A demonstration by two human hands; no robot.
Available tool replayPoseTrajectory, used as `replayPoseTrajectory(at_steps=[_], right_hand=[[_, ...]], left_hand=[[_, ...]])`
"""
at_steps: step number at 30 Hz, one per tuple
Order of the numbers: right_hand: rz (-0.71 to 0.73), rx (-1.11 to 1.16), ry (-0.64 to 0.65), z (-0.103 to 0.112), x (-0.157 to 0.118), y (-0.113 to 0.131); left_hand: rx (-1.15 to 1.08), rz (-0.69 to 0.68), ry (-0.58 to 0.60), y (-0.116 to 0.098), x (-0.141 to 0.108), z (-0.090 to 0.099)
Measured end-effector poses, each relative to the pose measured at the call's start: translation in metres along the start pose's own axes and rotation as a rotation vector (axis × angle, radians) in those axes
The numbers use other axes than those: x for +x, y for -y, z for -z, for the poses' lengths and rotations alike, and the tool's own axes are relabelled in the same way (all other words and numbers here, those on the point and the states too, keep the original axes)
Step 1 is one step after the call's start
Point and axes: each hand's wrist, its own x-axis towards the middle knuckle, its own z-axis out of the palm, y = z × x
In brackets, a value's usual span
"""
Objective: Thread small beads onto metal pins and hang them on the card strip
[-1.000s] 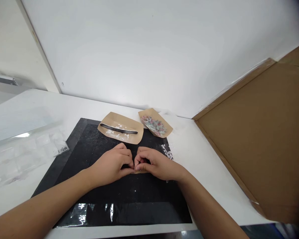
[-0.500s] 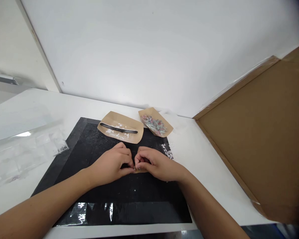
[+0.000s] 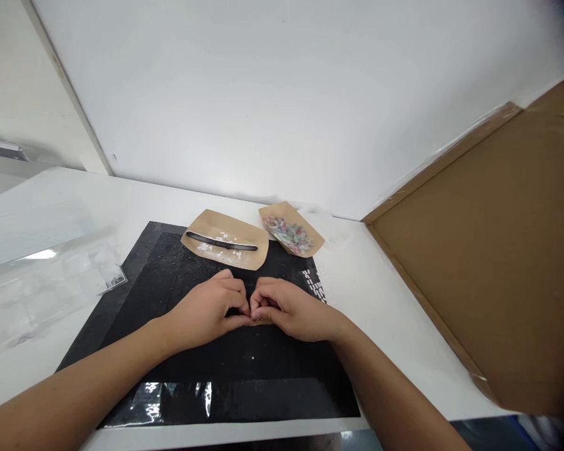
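My left hand [image 3: 211,308] and my right hand [image 3: 297,310] meet over a black mat [image 3: 207,363]. Thumb and finger of each are pinched, with the fingertips almost touching. Whatever lies between the fingertips is too small and too covered to name. A light brown strip [image 3: 262,323], perhaps card, shows just under the right thumb; most of it is hidden. Beyond the hands, a brown paper tray [image 3: 219,220] holds black tweezers [image 3: 223,242] and scattered small white bits. Another paper tray [image 3: 282,208] has a heap of small wrapped pieces in red and green.
Small white strips [image 3: 316,285] lie at the mat's right edge. A clear plastic compartment box [image 3: 47,288] stands on the white table [image 3: 395,351] at left. A large cardboard panel [image 3: 489,250] leans at right, and a white wall [image 3: 263,94] closes off the back.
Both hands keep their pinch at the same spot, the fingertips slightly closer together. A tiny shiny bit seen between them earlier is now mostly covered. The view has shifted slightly.
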Motion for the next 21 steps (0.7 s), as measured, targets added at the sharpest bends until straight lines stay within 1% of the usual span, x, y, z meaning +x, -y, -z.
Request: replayPoseTrajectory(at_steps=[8, 21], right_hand=[[-0.040, 0.026, 0.009, -0.0009, 0.0003, -0.0010], [-0.032, 0.003, -0.003, -0.0021, 0.0003, -0.0025]], left_hand=[[-0.001, 0.025, 0.012, -0.0003, 0.0000, 0.0005], [0.006, 0.001, -0.002, 0.0009, 0.0000, -0.0003]])
